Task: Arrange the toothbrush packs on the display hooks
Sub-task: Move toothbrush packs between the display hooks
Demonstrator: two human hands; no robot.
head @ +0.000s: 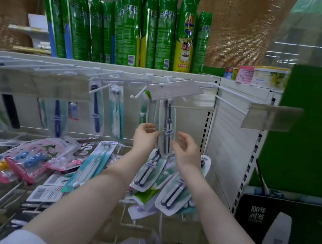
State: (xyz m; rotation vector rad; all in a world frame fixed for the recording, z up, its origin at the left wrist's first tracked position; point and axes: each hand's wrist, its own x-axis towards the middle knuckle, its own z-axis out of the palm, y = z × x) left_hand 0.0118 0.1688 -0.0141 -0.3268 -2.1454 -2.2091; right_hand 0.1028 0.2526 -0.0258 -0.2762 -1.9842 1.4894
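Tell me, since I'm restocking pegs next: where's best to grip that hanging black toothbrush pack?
Probably pinch the black toothbrush pack by its flat side edges near mid-height, one hand from each side, as the left hand does. It hangs upright; its top is tucked under the label holder.

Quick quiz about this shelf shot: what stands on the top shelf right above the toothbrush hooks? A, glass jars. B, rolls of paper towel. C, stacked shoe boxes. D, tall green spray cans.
D: a row of tall green spray cans lines the top shelf, directly above the hooks where the left hand and right hand handle a hanging toothbrush pack.
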